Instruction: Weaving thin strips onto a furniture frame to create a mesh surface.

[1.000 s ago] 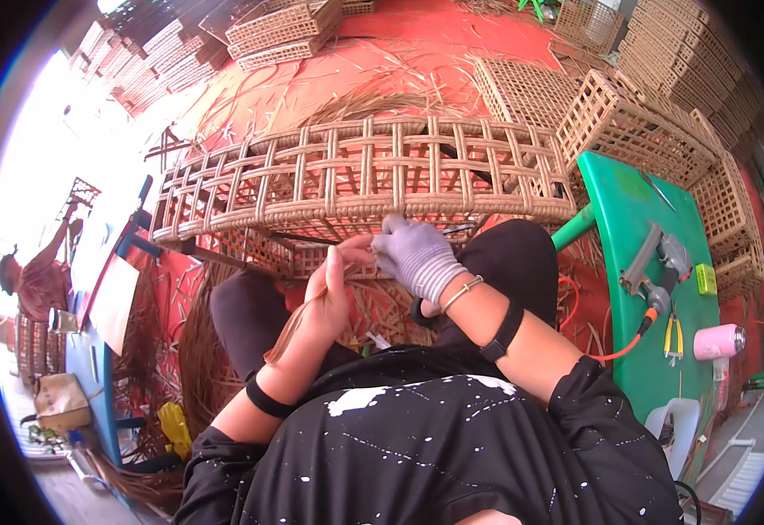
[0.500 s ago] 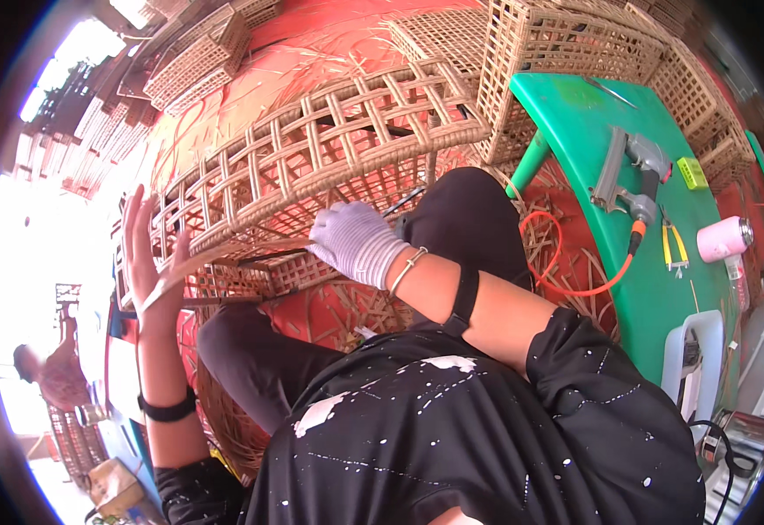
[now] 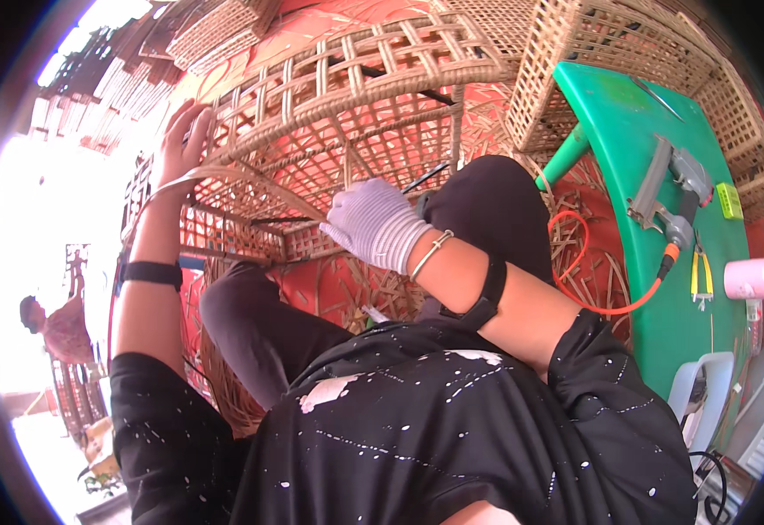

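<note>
Wicker basket [image 3: 356, 99] over littered red floor [image 3: 305, 302] (right grip [image 3: 375, 223] holds strip [image 3: 268, 186]; left grip [image 3: 181, 144] unclear).

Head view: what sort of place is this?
Likely a basket-weaving workshop: a large woven frame in front, more woven baskets beyond, and a gun-shaped tool lying on a green table.

Gloved R grip [image 3: 375, 219] holds rattan strip [image 3: 284, 197]; L grip [image 3: 182, 140] nr basket [image 3: 373, 93] L end; pink flask [image 3: 746, 279] @ desk [image 3: 672, 324] R edge.
</note>
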A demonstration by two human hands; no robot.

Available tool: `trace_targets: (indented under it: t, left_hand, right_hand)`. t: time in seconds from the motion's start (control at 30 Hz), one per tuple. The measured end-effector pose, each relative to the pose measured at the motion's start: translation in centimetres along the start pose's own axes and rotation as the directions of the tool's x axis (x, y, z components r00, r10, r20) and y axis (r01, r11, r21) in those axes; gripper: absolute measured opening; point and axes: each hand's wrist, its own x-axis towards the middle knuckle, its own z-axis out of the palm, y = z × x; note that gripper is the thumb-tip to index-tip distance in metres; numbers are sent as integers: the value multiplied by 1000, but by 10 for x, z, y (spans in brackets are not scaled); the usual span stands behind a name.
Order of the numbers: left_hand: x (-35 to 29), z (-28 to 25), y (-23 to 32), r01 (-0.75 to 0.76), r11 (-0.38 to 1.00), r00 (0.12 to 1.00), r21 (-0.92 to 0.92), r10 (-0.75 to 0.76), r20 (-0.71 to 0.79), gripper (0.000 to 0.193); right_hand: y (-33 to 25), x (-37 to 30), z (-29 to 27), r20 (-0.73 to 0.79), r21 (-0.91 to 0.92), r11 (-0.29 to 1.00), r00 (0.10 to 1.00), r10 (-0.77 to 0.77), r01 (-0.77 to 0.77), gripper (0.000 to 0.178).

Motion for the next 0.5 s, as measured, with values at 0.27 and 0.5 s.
trace_targets:
  t: [0.27,0.5]
  left_hand:
    - [-4,2,2,87,985,995,-147,-92,-30,45]
    - [1,2,9,164,979,986,-121,-163,12,47]
  right_hand:
    - [-1,6,-8,22,15,1000,1000,-3,3,38]
    - [1,11,-12,-27,11,1000,999,27,-27,43]
